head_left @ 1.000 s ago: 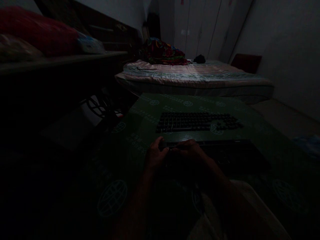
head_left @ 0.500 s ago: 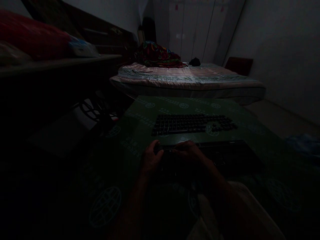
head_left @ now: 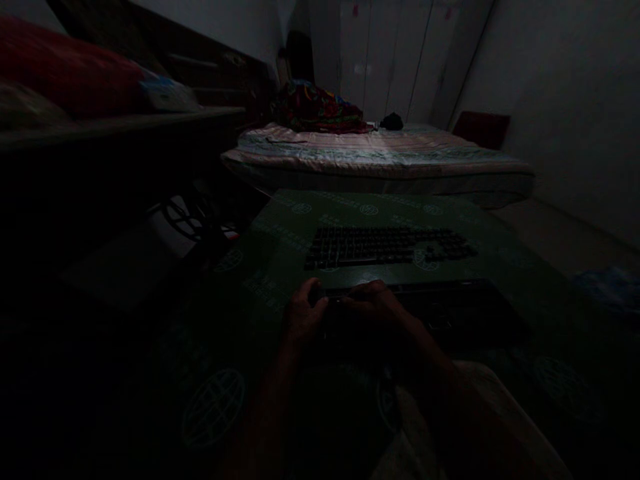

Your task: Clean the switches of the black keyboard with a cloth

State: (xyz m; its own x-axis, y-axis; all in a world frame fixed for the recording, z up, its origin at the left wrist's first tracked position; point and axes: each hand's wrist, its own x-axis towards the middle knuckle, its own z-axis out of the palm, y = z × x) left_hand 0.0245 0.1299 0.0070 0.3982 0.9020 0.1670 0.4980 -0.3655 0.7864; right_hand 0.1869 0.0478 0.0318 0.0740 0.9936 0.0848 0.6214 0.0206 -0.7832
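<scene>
The room is very dark. My left hand (head_left: 303, 315) and my right hand (head_left: 376, 307) meet at the near left end of a flat black device (head_left: 450, 313) that lies on a green patterned cloth (head_left: 280, 227). Both hands have their fingers curled and pressed together over something small and dark that I cannot make out. Beyond the hands, a set of black keyboard keys (head_left: 387, 244) lies laid out in rows on the cloth.
A bed (head_left: 380, 157) with a striped sheet stands behind the cloth, with a bundle of colourful fabric (head_left: 317, 107) on it. At the left a dark shelf (head_left: 125, 123) carries red and pale bundles. White wardrobe doors (head_left: 395, 60) fill the back wall.
The view has shifted slightly. Both hands have stayed together at the same spot on the black device, with only small finger movements.
</scene>
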